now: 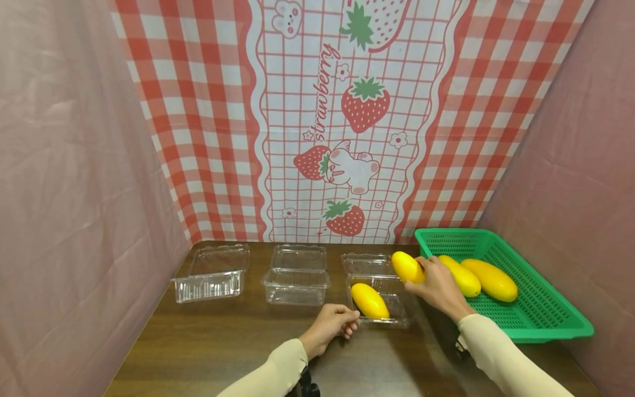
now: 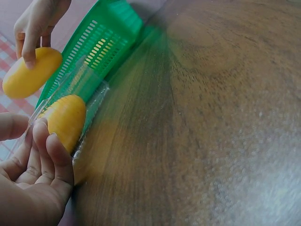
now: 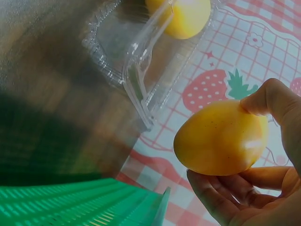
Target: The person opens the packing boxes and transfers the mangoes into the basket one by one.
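Observation:
In the head view, my right hand (image 1: 439,288) holds a yellow mango (image 1: 407,267) between thumb and fingers, raised above the right side of an open clear plastic container (image 1: 397,310). A second mango (image 1: 370,302) lies tilted inside that container, toward its left side. At the container's front left corner, my left hand (image 1: 328,326) pinches the rim; the left wrist view shows thumb and fingertips (image 2: 52,139) on the clear edge. The right wrist view shows the thumb on one side of the held mango (image 3: 221,139) and the fingers under it.
A green basket (image 1: 560,333) at the right holds two more mangoes (image 1: 491,280). Two other clear hinged containers, one in the middle (image 1: 296,286) and one at the left (image 1: 208,286), stand with lids folded back. A checked strawberry cloth (image 1: 322,110) hangs behind the wooden table (image 1: 238,342).

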The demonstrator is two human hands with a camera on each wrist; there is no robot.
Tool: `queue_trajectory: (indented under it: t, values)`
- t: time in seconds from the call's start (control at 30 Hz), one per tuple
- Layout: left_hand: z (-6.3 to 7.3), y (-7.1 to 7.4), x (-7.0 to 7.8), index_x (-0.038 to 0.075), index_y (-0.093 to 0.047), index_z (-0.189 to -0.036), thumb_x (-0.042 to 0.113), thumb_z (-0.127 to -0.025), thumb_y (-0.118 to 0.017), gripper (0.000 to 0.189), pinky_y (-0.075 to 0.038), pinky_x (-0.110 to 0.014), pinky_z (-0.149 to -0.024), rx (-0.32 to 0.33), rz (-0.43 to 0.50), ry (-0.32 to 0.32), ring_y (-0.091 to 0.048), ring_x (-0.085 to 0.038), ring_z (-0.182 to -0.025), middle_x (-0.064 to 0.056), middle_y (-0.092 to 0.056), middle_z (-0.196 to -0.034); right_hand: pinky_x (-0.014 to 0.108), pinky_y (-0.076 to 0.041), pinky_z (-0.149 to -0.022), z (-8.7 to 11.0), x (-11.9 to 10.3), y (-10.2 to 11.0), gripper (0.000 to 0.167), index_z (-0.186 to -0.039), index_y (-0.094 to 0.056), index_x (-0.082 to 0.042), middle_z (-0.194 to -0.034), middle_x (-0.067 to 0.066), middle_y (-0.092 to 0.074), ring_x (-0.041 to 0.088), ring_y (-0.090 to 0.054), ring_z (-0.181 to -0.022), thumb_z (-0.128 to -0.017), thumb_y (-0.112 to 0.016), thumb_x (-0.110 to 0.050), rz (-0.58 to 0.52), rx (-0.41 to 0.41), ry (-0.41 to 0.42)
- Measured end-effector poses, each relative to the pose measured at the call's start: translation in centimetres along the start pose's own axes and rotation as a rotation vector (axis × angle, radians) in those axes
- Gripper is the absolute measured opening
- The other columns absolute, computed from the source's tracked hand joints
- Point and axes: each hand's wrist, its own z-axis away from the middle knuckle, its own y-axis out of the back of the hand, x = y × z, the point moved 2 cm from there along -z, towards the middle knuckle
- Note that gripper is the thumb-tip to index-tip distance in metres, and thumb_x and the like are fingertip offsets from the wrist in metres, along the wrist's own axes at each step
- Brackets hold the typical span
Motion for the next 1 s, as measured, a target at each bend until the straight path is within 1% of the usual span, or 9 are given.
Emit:
queue_trajectory:
  t: [0.33, 0.63, 0.77, 0.87, 1.0]
  values:
    - [0.0, 0.0, -0.2, -0.009, -0.071, -0.091, 0.014, -0.097, -0.071, 0.024, -0.050, -0.018, -0.052, 0.001, 0.006, 0.000, -0.053, -0.008, -0.056, -0.002, -0.065, -0.072, 0.034, -0.041, -0.058, 0.1, 0.7, 0.7, 0.061, -0.123, -0.062, 0.012, -0.088, 0.015, -0.056, 0.025, -0.047, -0.071, -0.077, -0.084, -0.022, 0.010, -0.009, -0.033]
    - [0.0, 0.0, -0.1, -0.006, -0.071, -0.089, 0.014, -0.097, -0.071, 0.022, -0.050, -0.018, -0.053, 0.000, 0.013, 0.004, -0.053, -0.008, -0.056, -0.003, -0.065, -0.072, 0.034, -0.044, -0.059, 0.2, 1.2, 1.6, 0.064, -0.125, -0.061, 0.015, -0.095, 0.021, -0.057, 0.028, -0.049, -0.073, -0.079, -0.084, -0.023, 0.013, -0.006, -0.065]
    - [0.0, -0.1, -0.1, -0.005, -0.071, -0.088, 0.014, -0.098, -0.071, 0.021, -0.050, -0.018, -0.053, 0.000, 0.006, 0.003, -0.054, -0.008, -0.056, -0.002, -0.065, -0.072, 0.035, -0.046, -0.060, 0.3, 1.4, 2.0, 0.066, -0.126, -0.060, 0.016, -0.103, 0.026, -0.059, 0.029, -0.051, -0.075, -0.079, -0.085, -0.023, 0.016, 0.004, -0.067]
    - [-0.1, -0.1, -0.1, -0.006, -0.071, -0.089, 0.014, -0.098, -0.070, 0.022, -0.050, -0.018, -0.053, 0.001, 0.006, 0.004, -0.054, -0.008, -0.057, -0.002, -0.065, -0.072, 0.036, -0.046, -0.060, 0.4, 1.6, 2.2, 0.066, -0.126, -0.060, 0.016, -0.104, 0.027, -0.060, 0.029, -0.052, -0.075, -0.080, -0.084, -0.024, 0.020, 0.014, -0.063]
    - [0.0, 0.0, 0.0, -0.010, -0.070, -0.093, 0.015, -0.098, -0.071, 0.025, -0.050, -0.018, -0.052, 0.006, -0.002, 0.003, -0.054, -0.009, -0.056, -0.002, -0.065, -0.072, 0.035, -0.044, -0.059, 0.4, 1.8, 2.5, 0.064, -0.125, -0.061, 0.015, -0.098, 0.024, -0.059, 0.028, -0.051, -0.073, -0.080, -0.084, -0.024, 0.022, 0.015, -0.071]
